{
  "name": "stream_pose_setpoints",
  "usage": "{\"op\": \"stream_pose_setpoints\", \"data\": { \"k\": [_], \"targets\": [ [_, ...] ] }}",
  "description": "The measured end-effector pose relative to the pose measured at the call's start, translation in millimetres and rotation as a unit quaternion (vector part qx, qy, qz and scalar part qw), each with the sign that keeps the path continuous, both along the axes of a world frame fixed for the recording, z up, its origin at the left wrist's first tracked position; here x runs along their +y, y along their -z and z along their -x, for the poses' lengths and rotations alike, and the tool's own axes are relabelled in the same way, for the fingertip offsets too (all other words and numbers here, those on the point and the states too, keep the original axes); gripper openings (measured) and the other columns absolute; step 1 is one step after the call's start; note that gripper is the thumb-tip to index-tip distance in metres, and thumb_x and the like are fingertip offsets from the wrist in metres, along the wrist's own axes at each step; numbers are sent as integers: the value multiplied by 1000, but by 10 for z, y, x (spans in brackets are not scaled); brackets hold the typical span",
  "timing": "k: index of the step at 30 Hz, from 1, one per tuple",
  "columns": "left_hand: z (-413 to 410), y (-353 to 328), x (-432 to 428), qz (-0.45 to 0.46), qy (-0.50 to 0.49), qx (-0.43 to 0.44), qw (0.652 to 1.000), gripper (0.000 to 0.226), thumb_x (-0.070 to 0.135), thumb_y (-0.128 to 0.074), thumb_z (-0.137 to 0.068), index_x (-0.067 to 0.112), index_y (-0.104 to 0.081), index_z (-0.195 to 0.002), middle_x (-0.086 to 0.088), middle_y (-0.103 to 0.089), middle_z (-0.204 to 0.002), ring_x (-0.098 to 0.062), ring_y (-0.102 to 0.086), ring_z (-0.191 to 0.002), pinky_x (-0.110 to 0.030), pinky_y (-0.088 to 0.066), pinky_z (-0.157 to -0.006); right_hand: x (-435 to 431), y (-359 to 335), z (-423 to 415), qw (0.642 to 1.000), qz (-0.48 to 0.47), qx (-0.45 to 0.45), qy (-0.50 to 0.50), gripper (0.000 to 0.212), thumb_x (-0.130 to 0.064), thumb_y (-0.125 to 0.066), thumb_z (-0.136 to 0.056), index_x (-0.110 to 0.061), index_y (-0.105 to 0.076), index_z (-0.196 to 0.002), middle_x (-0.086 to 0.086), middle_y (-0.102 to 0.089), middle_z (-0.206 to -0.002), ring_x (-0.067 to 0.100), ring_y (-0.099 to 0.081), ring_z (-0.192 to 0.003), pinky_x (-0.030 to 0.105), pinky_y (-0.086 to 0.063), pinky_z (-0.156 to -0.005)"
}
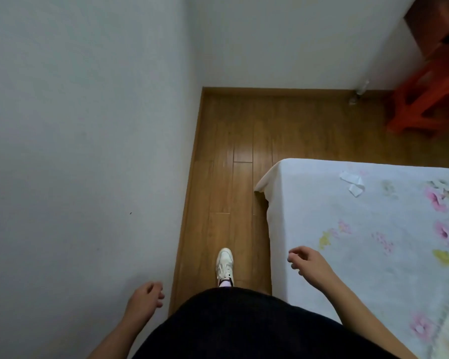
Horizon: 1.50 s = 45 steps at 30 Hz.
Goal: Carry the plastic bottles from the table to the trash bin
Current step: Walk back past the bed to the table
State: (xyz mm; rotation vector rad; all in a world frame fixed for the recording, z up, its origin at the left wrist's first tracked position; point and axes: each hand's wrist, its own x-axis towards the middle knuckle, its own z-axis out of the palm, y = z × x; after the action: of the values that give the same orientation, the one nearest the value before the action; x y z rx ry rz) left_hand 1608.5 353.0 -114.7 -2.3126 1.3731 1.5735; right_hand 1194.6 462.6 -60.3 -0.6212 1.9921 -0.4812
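Observation:
Neither a plastic bottle on a table nor a trash bin shows clearly in the head view. Far off, by the wall corner, a small clear object point(358, 93) lies blurred on the floor; it may be a bottle. My left hand point(144, 300) hangs near the white wall, fingers loosely curled, holding nothing. My right hand point(307, 261) hovers over the near corner of a bed, fingers apart and empty. My white shoe point(224, 264) steps forward on the wooden floor.
A bed point(309, 208) with a white flowered sheet fills the right side; a crumpled white paper point(353, 182) lies on it. A narrow strip of wooden floor point(231, 151) runs between the left wall and the bed. Red plastic stools point(425, 99) stand at the far right.

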Motion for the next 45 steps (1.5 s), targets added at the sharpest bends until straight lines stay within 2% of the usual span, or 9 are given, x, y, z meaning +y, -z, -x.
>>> {"op": "stream_pose_setpoints", "data": {
  "k": [3,9,16,23,27,32,38,41,45],
  "targets": [
    [467,-107,-692,9,34,16,999,26,25,-51,-100,8,-68,-88,-14,-71,-86,-23,-62,-67,-29,-45,-59,-170,102,272,997,-34,-14,72,12,-20,-59,-89,-14,-68,-95,2,-73,-88,17,-69,-79,42,-55,-79],
    [1376,-360,-1969,44,117,35,992,25,30,-47,-102,16,-66,-95,-6,-71,-90,-25,-68,-82,-33,-50,-67,-535,164,779,979,-72,-41,189,11,-12,-57,-91,-8,-68,-92,15,-72,-95,21,-61,-73,34,-45,-66],
    [2210,-294,-3190,50,132,26,990,24,28,-46,-102,16,-66,-95,-6,-71,-91,-25,-69,-83,-34,-50,-67,-1528,397,1572,969,-84,-62,225,14,-12,-55,-92,-6,-67,-96,14,-71,-98,22,-63,-78,33,-48,-68],
    [2914,-308,-4161,45,66,0,997,23,24,-49,-101,11,-66,-92,-13,-72,-91,-28,-68,-77,-35,-49,-64,-3373,235,2556,990,-47,-60,118,11,-22,-59,-89,-16,-69,-90,5,-73,-89,21,-66,-79,34,-50,-70],
    [3359,-365,-4777,44,68,-10,997,23,26,-48,-102,12,-65,-96,-11,-71,-93,-27,-68,-80,-34,-50,-63,-4421,-8,3073,999,-4,-21,47,13,-31,-60,-90,-23,-68,-97,-6,-70,-92,15,-66,-87,36,-56,-81],
    [3987,-374,-5693,48,80,-9,996,23,29,-46,-103,14,-63,-96,-9,-70,-94,-26,-67,-84,-35,-51,-66,-5326,-79,3655,998,36,-5,57,14,-32,-60,-92,-27,-66,-104,-10,-67,-98,10,-63,-93,30,-56,-81],
    [5186,-353,-7015,53,176,38,982,23,22,-49,-103,6,-64,-100,-16,-69,-91,-25,-64,-73,-31,-48,-58,-5580,129,4270,980,-5,-25,197,13,-28,-62,-91,-22,-68,-101,-2,-70,-98,15,-66,-92,33,-55,-80],
    [5989,-406,-7547,55,261,64,962,21,24,-50,-102,10,-66,-100,-13,-72,-91,-27,-67,-77,-33,-48,-62,-5453,168,4454,950,-26,-36,310,10,-24,-60,-91,-19,-69,-92,9,-74,-95,21,-67,-86,37,-54,-78],
    [7149,-556,-7935,48,398,81,912,17,33,-49,-102,24,-63,-98,-4,-72,-93,-23,-70,-86,-35,-53,-69,-5184,97,4532,896,-47,-37,439,16,-24,-56,-92,-17,-69,-87,7,-73,-93,25,-67,-92,43,-55,-87]
  ]
}}
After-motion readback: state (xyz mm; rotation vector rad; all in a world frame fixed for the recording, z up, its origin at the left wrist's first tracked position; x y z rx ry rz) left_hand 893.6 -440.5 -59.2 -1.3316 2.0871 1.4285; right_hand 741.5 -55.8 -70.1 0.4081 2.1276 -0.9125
